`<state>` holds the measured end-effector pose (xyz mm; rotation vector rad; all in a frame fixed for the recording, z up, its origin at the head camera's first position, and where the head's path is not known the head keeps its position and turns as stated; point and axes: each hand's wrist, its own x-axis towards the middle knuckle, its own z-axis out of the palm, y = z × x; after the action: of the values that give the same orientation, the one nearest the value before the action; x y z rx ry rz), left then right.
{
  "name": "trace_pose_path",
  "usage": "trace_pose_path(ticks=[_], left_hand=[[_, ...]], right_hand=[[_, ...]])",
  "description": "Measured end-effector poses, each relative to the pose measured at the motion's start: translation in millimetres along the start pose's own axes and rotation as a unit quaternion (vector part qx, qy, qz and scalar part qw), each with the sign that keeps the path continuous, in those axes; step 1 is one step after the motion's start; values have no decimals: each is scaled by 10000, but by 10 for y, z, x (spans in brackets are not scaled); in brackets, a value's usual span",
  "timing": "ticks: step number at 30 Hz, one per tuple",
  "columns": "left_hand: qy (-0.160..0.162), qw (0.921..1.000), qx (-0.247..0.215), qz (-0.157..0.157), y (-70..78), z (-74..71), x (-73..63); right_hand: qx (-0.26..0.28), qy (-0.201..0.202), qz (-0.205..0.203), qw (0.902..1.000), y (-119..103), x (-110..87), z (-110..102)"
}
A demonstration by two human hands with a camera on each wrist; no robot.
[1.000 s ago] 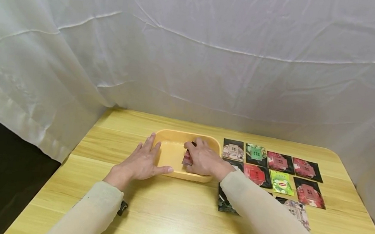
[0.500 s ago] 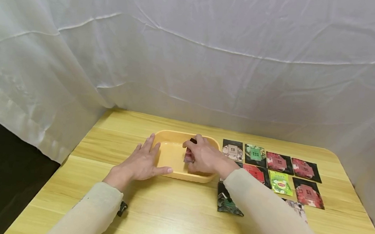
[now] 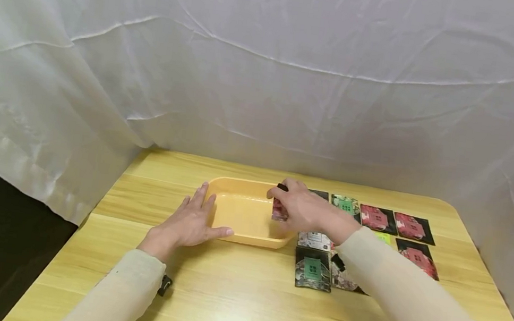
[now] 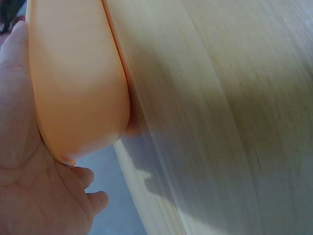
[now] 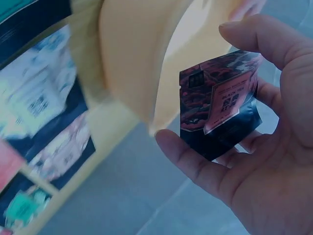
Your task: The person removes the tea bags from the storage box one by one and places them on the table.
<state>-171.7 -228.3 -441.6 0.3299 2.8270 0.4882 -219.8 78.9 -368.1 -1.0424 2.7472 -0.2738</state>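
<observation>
A yellow-orange plastic tray (image 3: 247, 239) stands on the wooden table. My left hand (image 3: 189, 222) lies along its left end with fingers spread, the thumb reaching along the near rim; in the left wrist view the palm touches the tray's outer wall (image 4: 78, 83). Over the tray's right end, my right hand (image 3: 306, 209) holds a black-and-red tea bag sachet (image 5: 220, 105) between thumb and fingers. A pink label shows on the sachet, which looks slightly bent in the right wrist view. The right hand and forearm hide part of the tray's right rim and some sachets beyond.
Rows of flat tea sachets lie right of the tray, including a dark one with a green label (image 3: 313, 269) and red ones (image 3: 414, 228). Under my right sleeve more are partly covered. A pale curtain (image 3: 264, 102) hangs behind the table.
My right hand has lifted the sachet from inside the tray and moved right with it to the tray's right rim. The left hand stays at the left end.
</observation>
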Motion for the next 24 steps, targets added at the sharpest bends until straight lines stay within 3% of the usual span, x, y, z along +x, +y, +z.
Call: trace_pose_path(ticks=[6, 14, 21, 24], left_hand=[[-28, 10000, -34, -23, -32, -25, -14], [-11, 9999, -96, -111, -79, -35, -18], [-43, 9999, -69, -105, -114, -37, -20], [-30, 9999, -45, -94, -136, -48, -27]], right_hand=[[-58, 156, -111, 9998, 222, -389, -69], [-323, 324, 266, 9986, 701, -1020, -94], [-1017, 568, 210, 9930, 1258, -1655, 52], [-989, 503, 287, 9934, 1438, -1885, 153]])
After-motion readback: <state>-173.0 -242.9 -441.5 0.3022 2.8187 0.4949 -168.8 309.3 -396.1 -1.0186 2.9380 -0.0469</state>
